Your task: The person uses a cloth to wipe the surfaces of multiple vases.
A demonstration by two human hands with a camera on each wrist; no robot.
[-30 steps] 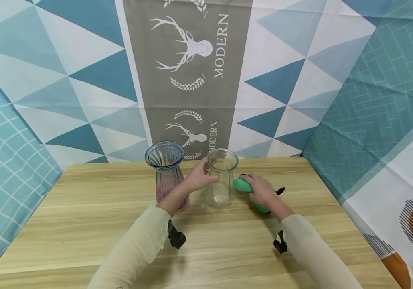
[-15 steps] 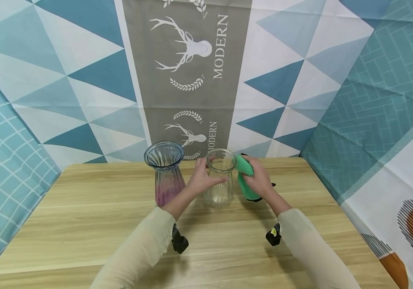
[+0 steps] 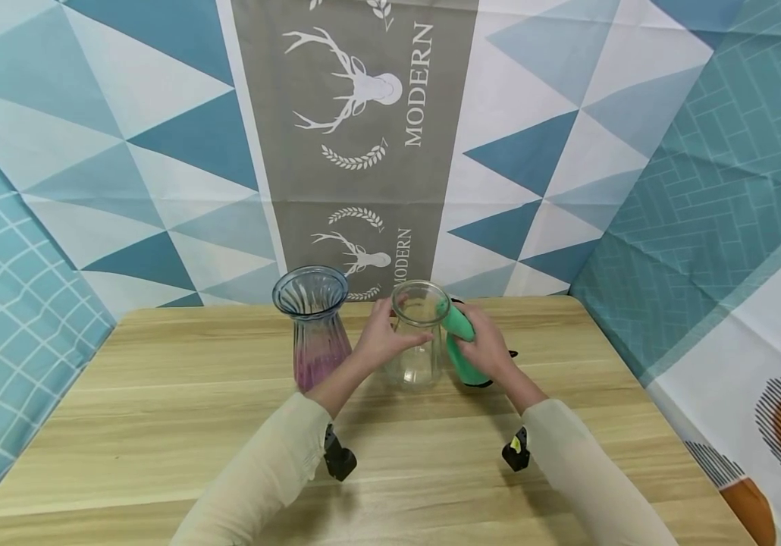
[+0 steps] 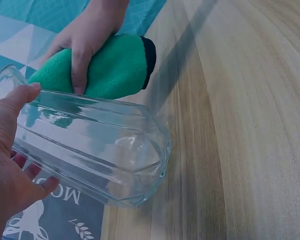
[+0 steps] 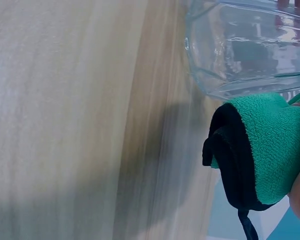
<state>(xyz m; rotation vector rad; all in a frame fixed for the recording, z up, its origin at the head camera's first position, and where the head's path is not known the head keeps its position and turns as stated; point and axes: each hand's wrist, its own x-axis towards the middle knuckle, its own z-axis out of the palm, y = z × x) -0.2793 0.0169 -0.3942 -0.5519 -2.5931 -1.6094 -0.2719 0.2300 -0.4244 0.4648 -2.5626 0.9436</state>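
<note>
A clear glass vase (image 3: pixel 415 370) stands on the table, its round rim facing up. My left hand (image 3: pixel 382 335) grips it below the rim, with the thumb across the near side and the fingers round the far side. In my right hand (image 3: pixel 489 345) is a bunched green towel (image 4: pixel 117 70) with black edging. The towel lies against the vase's right side near the rim, and the right thumb presses into it in the left wrist view. A black loop hangs off the towel's edge (image 5: pixel 235 165) in the right wrist view.
A ribbed glass vase (image 3: pixel 318 345), blue at the top and pink at the bottom, stands just left of my left hand. The wooden table (image 3: pixel 179 409) ends at a patterned cloth backdrop (image 3: pixel 527 152) close behind both vases.
My right hand has lifted the towel from the table and brought it left against the clear vase, dipping slightly since. My left hand has closed more round the vase's neck.
</note>
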